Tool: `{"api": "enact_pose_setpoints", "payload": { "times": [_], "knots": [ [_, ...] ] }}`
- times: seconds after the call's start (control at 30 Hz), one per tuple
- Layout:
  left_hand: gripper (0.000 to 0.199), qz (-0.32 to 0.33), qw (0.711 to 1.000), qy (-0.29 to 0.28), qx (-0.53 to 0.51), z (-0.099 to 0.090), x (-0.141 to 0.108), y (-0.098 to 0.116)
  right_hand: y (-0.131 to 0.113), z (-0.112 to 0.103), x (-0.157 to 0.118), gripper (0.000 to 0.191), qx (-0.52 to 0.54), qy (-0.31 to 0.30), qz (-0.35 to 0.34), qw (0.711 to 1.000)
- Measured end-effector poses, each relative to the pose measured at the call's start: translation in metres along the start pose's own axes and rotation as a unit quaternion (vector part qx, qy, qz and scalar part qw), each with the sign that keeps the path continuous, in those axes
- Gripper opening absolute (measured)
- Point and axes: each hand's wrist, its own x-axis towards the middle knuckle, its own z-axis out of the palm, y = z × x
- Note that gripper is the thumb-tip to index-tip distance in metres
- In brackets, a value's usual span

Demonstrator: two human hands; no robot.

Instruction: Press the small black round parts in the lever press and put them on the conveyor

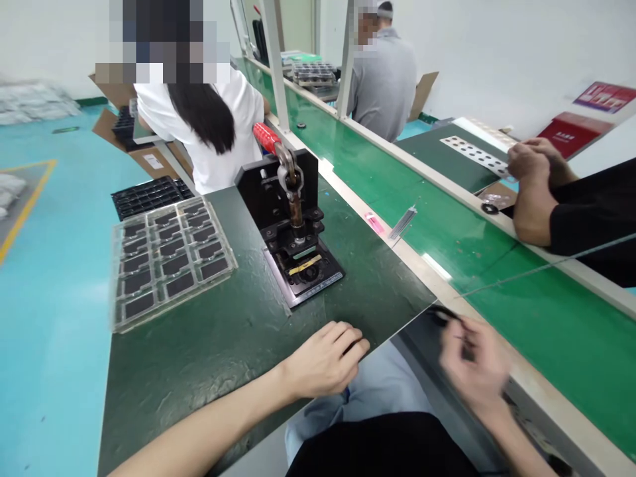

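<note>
Dark green bench [213,391] holds a clear plastic tray [171,265], a dark square in each visible cell, beside a small hand press [298,232]. Left hand [322,361] rests empty on the bench, fingers curled; right hand [472,361] blurs past the edge, its grip unclear.

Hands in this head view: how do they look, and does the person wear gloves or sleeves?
The left hand and right hand are bare, no gloves, and the forearms show no sleeves. Lower down, a black garment and pale blue trousers show.
</note>
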Motion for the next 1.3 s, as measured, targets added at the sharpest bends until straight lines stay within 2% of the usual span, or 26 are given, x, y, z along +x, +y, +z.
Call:
{"api": "enact_pose_setpoints", "payload": {
  "times": [0.07, 0.17, 0.23, 0.33, 0.4, 0.5, 0.6, 0.77, 0.87, 0.93, 1.07, 1.17, 1.3],
  "knots": [
    [0.027, -0.008, 0.999, 0.034, 0.017, 0.000, 0.000, 0.000, -0.033, 0.024, 0.000, 0.019, 0.076, -0.111, -0.054, 0.989],
    [0.030, -0.054, 0.996, 0.063, 0.045, 0.001, 0.003, 0.001, -0.068, 0.056, 0.012, 0.030, 0.089, -0.216, -0.087, 0.969],
    [0.035, -0.095, 0.992, 0.064, 0.062, 0.002, 0.005, 0.001, -0.077, 0.065, 0.019, 0.036, 0.088, -0.269, -0.092, 0.954],
    [0.045, -0.130, 0.987, 0.041, 0.081, 0.002, 0.008, 0.002, -0.073, 0.061, 0.025, 0.034, 0.124, -0.331, -0.085, 0.932],
    [0.049, -0.136, 0.987, 0.013, 0.082, 0.003, 0.008, 0.002, -0.066, 0.053, 0.029, 0.030, 0.161, -0.314, -0.063, 0.934],
    [0.053, -0.133, 0.988, -0.027, 0.067, 0.004, 0.008, 0.001, -0.062, 0.045, 0.040, 0.030, 0.217, -0.241, -0.024, 0.946],
    [0.054, -0.131, 0.989, -0.053, 0.053, 0.004, 0.008, 0.001, -0.072, 0.051, 0.061, 0.035, 0.284, -0.230, -0.030, 0.930],
    [0.053, -0.124, 0.988, -0.069, 0.063, 0.002, 0.010, 0.001, -0.108, 0.086, 0.091, 0.040, 0.357, -0.313, -0.116, 0.872],
    [0.053, -0.115, 0.988, -0.075, 0.071, 0.002, 0.010, 0.001, -0.123, 0.113, 0.092, 0.037, 0.388, -0.340, -0.172, 0.839],
    [0.053, -0.113, 0.988, -0.071, 0.074, 0.003, 0.009, 0.001, -0.126, 0.130, 0.088, 0.034, 0.382, -0.340, -0.215, 0.832],
    [0.054, -0.111, 0.989, -0.069, 0.070, 0.004, 0.009, 0.002, -0.124, 0.146, 0.081, 0.027, 0.357, -0.337, -0.243, 0.837],
    [0.055, -0.114, 0.988, -0.079, 0.061, 0.004, 0.010, 0.002, -0.122, 0.141, 0.080, 0.030, 0.376, -0.323, -0.227, 0.839],
    [0.055, -0.117, 0.988, -0.084, 0.057, 0.002, 0.011, 0.003, -0.118, 0.116, 0.081, 0.032, 0.418, -0.220, -0.112, 0.874]
  ]
}}
